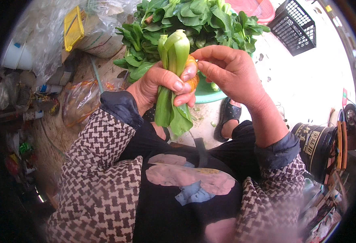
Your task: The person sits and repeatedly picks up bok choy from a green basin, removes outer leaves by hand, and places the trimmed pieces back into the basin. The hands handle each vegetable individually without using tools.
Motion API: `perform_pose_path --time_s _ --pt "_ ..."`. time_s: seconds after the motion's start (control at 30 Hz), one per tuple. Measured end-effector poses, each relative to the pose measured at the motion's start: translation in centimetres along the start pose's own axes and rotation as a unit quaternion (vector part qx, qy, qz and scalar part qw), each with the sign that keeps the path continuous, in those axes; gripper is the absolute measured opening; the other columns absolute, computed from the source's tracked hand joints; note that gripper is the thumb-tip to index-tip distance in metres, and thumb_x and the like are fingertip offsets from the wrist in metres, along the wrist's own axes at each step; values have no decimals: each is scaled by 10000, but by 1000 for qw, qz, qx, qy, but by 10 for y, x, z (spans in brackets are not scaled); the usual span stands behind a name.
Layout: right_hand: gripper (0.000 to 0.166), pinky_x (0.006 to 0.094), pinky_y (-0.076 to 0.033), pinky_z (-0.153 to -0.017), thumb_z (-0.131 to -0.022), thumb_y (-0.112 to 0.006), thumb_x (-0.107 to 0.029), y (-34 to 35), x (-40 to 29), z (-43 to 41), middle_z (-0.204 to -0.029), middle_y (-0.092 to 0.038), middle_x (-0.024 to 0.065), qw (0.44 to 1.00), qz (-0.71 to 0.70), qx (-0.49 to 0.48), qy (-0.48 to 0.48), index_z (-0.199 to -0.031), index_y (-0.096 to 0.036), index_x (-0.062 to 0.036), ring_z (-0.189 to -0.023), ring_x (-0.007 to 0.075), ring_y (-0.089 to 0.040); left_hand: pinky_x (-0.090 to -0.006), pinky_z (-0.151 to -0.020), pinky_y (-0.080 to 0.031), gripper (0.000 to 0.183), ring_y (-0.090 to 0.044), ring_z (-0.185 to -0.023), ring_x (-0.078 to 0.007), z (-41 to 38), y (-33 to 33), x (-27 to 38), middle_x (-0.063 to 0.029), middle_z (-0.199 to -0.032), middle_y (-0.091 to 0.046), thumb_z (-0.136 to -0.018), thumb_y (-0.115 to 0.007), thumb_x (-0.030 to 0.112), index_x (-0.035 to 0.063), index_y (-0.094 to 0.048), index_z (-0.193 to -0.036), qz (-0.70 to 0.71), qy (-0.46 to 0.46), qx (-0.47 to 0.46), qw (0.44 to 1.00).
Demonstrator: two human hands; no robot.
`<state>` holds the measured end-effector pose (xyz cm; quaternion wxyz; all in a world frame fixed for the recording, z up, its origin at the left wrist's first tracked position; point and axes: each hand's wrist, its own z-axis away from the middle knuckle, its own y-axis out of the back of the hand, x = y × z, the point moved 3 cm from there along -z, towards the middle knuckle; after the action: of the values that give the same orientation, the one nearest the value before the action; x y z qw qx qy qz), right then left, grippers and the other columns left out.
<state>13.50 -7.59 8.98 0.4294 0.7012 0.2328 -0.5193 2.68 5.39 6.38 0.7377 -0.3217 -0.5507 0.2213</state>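
My left hand (169, 85) grips a small bunch of bok choy (177, 48), its pale base pointing up and green leaves hanging below the fist. Shiny orange-yellow wrapping (193, 82) shows around fingers of this hand. Close beside it, on the right, is my right hand (231, 71). Its thumb and index finger are bent towards the wrapped fingers; whether anything is pinched between them is not clear. Beyond both hands, a large heap of leafy bok choy (196, 15) fills and overhangs a green plastic basin (210, 94).
A black plastic crate (294, 27) and a pink basket (257, 9) stand beyond the basin. At right is a black bucket (311, 148) bearing writing. Clear plastic sheeting (50, 30), a yellow plastic piece (74, 29) and a plastic bag (81, 101) lie at left. Leaf scraps dot the floor.
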Motion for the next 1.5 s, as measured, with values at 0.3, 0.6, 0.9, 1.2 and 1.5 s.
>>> perform_pose_path --time_s 0.3,0.6,0.9,1.2,1.5 --pt "161 234 -506 -607 -889 -650 -100 5 -11 3 -809 -670 52 990 125 36 52 -1006 -676 7 -689 88 -617 -375 -689 -508 264 -546 -521 -176 -4 4 -3 -57 -659 -520 -642 -666 135 87 -501 -841 0 -9 -24 1000" --pt "91 210 -457 -573 -892 -622 -80 1 -5 4 -747 -616 10 997 74 7 -15 -901 -641 8 -651 60 -562 -367 -685 -523 243 -563 -529 -181 -7 9 -2 -69 -667 -545 -669 -652 120 68 -522 -868 -51 -16 -14 998" --pt "117 203 -337 -461 -889 -471 -162 11 13 -1 -739 -585 41 965 -223 -9 -134 -886 -534 -63 -505 78 -447 -387 -687 -529 197 -577 -548 -192 -12 18 -9 -67 -673 -541 -719 -639 96 58 -525 -875 7 -32 -21 999" --pt "162 205 -332 -352 -825 -463 -107 -21 7 10 -644 -581 132 870 -423 -96 -234 -857 -552 24 -324 118 -379 -337 -618 -518 169 -582 -579 -186 -20 28 -15 -71 -703 -569 -743 -613 67 41 -565 -903 24 -53 32 998" --pt "285 200 -311 -354 -926 -590 -174 -16 11 10 -589 -569 28 910 -336 -63 -235 -1180 -628 -51 -380 79 -444 -328 -573 -554 181 -620 -597 -177 -20 47 -13 -51 -742 -595 -760 -646 38 27 -597 -934 -38 -28 173 984"
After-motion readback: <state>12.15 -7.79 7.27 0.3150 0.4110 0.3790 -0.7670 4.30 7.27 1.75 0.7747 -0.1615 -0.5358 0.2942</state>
